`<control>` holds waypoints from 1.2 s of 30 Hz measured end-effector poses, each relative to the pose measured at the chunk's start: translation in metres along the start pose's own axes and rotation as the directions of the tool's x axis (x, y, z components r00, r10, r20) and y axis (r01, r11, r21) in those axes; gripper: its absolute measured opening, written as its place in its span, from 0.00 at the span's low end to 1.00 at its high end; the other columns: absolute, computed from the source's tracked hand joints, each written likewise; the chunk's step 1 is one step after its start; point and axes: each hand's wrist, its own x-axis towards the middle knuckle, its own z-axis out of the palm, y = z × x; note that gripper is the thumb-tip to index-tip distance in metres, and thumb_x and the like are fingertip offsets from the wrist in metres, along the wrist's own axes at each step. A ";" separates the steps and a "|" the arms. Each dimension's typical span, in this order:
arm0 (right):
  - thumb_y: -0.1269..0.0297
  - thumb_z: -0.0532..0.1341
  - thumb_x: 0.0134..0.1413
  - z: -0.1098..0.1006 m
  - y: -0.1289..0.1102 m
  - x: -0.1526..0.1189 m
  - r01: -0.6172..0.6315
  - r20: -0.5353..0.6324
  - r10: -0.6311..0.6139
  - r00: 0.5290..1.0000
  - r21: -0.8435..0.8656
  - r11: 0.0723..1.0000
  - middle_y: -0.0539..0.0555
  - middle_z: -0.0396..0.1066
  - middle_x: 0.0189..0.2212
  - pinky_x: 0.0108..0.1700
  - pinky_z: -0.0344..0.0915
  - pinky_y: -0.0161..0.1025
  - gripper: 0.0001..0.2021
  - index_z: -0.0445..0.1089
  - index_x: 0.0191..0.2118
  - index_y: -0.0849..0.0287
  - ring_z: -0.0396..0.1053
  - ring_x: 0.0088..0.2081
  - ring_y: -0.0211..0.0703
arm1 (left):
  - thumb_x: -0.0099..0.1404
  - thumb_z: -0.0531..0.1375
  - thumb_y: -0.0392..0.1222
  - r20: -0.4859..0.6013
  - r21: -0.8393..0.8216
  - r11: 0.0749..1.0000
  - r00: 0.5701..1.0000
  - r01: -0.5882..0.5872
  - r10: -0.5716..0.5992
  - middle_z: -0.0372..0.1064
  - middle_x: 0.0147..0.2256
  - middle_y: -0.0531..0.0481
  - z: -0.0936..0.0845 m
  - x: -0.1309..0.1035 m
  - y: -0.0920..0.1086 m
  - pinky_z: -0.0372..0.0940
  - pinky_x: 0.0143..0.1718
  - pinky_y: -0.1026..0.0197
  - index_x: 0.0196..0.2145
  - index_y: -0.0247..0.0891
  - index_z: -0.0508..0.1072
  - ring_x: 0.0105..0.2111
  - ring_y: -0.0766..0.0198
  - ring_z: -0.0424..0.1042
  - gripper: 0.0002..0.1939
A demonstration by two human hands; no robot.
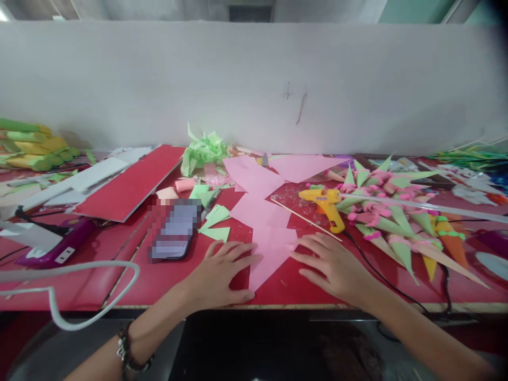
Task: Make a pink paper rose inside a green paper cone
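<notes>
A sheet of pink paper (270, 254) lies flat near the front edge of the red table, between my two hands. My left hand (228, 270) rests with spread fingers along its left edge, the fingertips touching it. On the other side, my right hand (327, 262) has its fingers apart, the index fingertip at the paper's right edge. More pink sheets (254, 177) overlap behind it, running toward the wall. A yellow glue gun (327, 203) lies beyond my right hand, a clear glue stick in its back. Left of my left hand are small green paper pieces (216, 233).
A phone (177, 230) lies left of the paper. Paper cones in green and pink (391, 206) are piled at right. Crumpled green paper (206, 151), a red board (135, 182) and a white cable (95, 264) are on the left side. A thin wooden stick (305, 218) lies by the glue gun.
</notes>
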 end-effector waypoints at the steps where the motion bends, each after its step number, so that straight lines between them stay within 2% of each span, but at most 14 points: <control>1: 0.61 0.52 0.53 0.000 0.002 -0.003 -0.027 -0.009 0.027 1.000 -0.018 0.999 0.57 0.65 0.44 0.49 0.56 0.51 0.14 0.67 0.45 0.55 0.59 0.47 0.50 | 0.55 0.52 0.53 -0.005 0.014 1.000 1.000 -0.011 0.011 0.46 0.58 0.55 -0.001 0.000 0.001 0.40 0.52 0.40 0.55 0.55 0.48 0.55 0.53 0.48 0.30; 4: 0.60 0.52 0.52 0.004 0.003 -0.010 -0.086 -0.019 0.085 0.996 -0.010 0.996 0.58 0.66 0.44 0.47 0.59 0.49 0.16 0.67 0.46 0.58 0.61 0.47 0.50 | 0.54 0.54 0.56 -0.084 0.087 0.996 0.996 -0.034 0.041 0.48 0.57 0.54 -0.010 -0.001 -0.003 0.41 0.53 0.42 0.55 0.54 0.49 0.54 0.53 0.50 0.32; 6: 0.60 0.52 0.52 0.007 0.000 -0.013 -0.116 -0.020 0.116 0.993 0.020 0.993 0.59 0.66 0.44 0.47 0.61 0.47 0.17 0.66 0.47 0.59 0.62 0.47 0.48 | 0.55 0.53 0.56 -0.258 0.164 0.984 0.966 0.071 -0.026 0.50 0.56 0.51 -0.020 -0.004 -0.017 0.40 0.53 0.44 0.55 0.51 0.51 0.54 0.53 0.50 0.31; 9: 0.59 0.52 0.52 0.011 -0.003 -0.014 -0.162 -0.025 0.163 0.986 0.053 0.985 0.59 0.65 0.46 0.47 0.62 0.46 0.18 0.65 0.47 0.60 0.62 0.47 0.48 | 0.63 0.44 0.47 -0.605 0.190 0.875 0.755 0.445 -0.253 0.54 0.54 0.46 -0.033 -0.011 -0.052 0.39 0.53 0.46 0.54 0.43 0.54 0.54 0.55 0.50 0.21; 10: 0.59 0.51 0.52 0.011 -0.003 -0.014 -0.175 -0.023 0.177 0.984 0.061 0.983 0.59 0.65 0.46 0.47 0.62 0.46 0.18 0.65 0.47 0.60 0.62 0.47 0.48 | 0.64 0.43 0.47 -0.624 0.198 0.844 0.728 0.499 -0.284 0.57 0.52 0.43 -0.035 -0.013 -0.063 0.37 0.53 0.45 0.53 0.40 0.56 0.54 0.54 0.51 0.21; 13: 0.60 0.51 0.52 0.012 -0.003 -0.013 -0.188 -0.021 0.190 0.982 0.075 0.979 0.59 0.64 0.47 0.47 0.62 0.45 0.17 0.65 0.47 0.60 0.62 0.48 0.47 | 0.64 0.42 0.48 -0.518 0.244 0.835 0.794 0.494 -0.318 0.66 0.43 0.41 -0.037 -0.017 -0.077 0.37 0.53 0.43 0.52 0.37 0.57 0.48 0.54 0.60 0.22; 16: 0.62 0.51 0.52 0.011 -0.004 -0.010 -0.147 -0.036 0.150 0.988 0.061 0.987 0.59 0.63 0.48 0.49 0.60 0.47 0.16 0.65 0.46 0.61 0.59 0.50 0.49 | 0.64 0.43 0.47 -0.522 0.237 0.888 0.822 0.394 -0.225 0.56 0.53 0.43 -0.036 -0.015 -0.050 0.37 0.54 0.47 0.55 0.38 0.51 0.54 0.56 0.51 0.23; 17: 0.63 0.51 0.52 0.011 -0.005 -0.009 -0.134 -0.042 0.136 0.990 0.055 0.990 0.59 0.64 0.47 0.49 0.60 0.47 0.16 0.65 0.46 0.61 0.60 0.49 0.49 | 0.64 0.43 0.48 -0.508 0.228 0.918 0.844 0.325 -0.172 0.55 0.54 0.44 -0.034 -0.012 -0.034 0.38 0.55 0.48 0.55 0.40 0.50 0.55 0.57 0.50 0.23; 19: 0.65 0.52 0.51 0.009 -0.005 -0.008 -0.108 -0.039 0.110 0.993 0.046 0.993 0.59 0.66 0.45 0.49 0.60 0.48 0.16 0.66 0.45 0.62 0.62 0.47 0.48 | 0.63 0.44 0.50 -0.291 0.209 0.978 0.956 0.017 0.046 0.54 0.55 0.49 -0.029 -0.008 -0.002 0.42 0.55 0.52 0.56 0.44 0.49 0.55 0.60 0.50 0.24; 21: 0.66 0.51 0.51 0.008 -0.005 -0.007 -0.091 -0.027 0.092 0.995 0.042 0.995 0.58 0.67 0.44 0.48 0.60 0.48 0.15 0.66 0.45 0.60 0.64 0.45 0.46 | 0.62 0.44 0.54 -0.079 0.116 0.969 0.970 -0.220 0.230 0.52 0.56 0.52 -0.019 -0.005 0.022 0.41 0.56 0.55 0.57 0.45 0.47 0.56 0.62 0.49 0.27; 22: 0.67 0.51 0.52 0.008 -0.004 -0.007 -0.084 -0.021 0.085 0.996 0.041 0.996 0.57 0.67 0.44 0.49 0.59 0.48 0.15 0.65 0.46 0.59 0.64 0.45 0.45 | 0.62 0.43 0.55 -0.043 0.081 0.965 0.967 -0.248 0.252 0.50 0.56 0.51 -0.013 -0.004 0.029 0.39 0.57 0.55 0.57 0.44 0.47 0.56 0.62 0.49 0.28; 28: 0.70 0.51 0.52 0.005 -0.007 -0.007 -0.082 -0.012 0.082 0.997 0.028 0.996 0.56 0.66 0.45 0.50 0.57 0.49 0.16 0.64 0.47 0.56 0.62 0.47 0.45 | 0.60 0.48 0.55 0.016 0.054 0.976 0.977 -0.211 0.211 0.41 0.59 0.49 0.011 -0.017 0.024 0.39 0.57 0.57 0.59 0.40 0.39 0.58 0.62 0.43 0.35; 32: 0.70 0.50 0.52 0.002 -0.026 -0.002 0.023 0.017 -0.024 1.000 0.040 0.999 0.55 0.63 0.48 0.52 0.52 0.53 0.18 0.63 0.49 0.52 0.58 0.51 0.47 | 0.56 0.51 0.57 0.006 0.076 0.981 0.984 -0.179 0.179 0.40 0.59 0.50 0.015 -0.023 0.020 0.40 0.57 0.54 0.59 0.42 0.37 0.58 0.60 0.44 0.39; 36: 0.67 0.50 0.54 0.000 -0.044 0.004 0.071 0.061 -0.083 0.995 0.178 0.982 0.52 0.64 0.47 0.54 0.52 0.49 0.17 0.60 0.50 0.50 0.58 0.50 0.42 | 0.54 0.52 0.60 0.022 0.071 0.980 0.983 -0.185 0.184 0.41 0.59 0.49 0.016 -0.021 0.020 0.40 0.57 0.52 0.59 0.42 0.38 0.58 0.59 0.44 0.41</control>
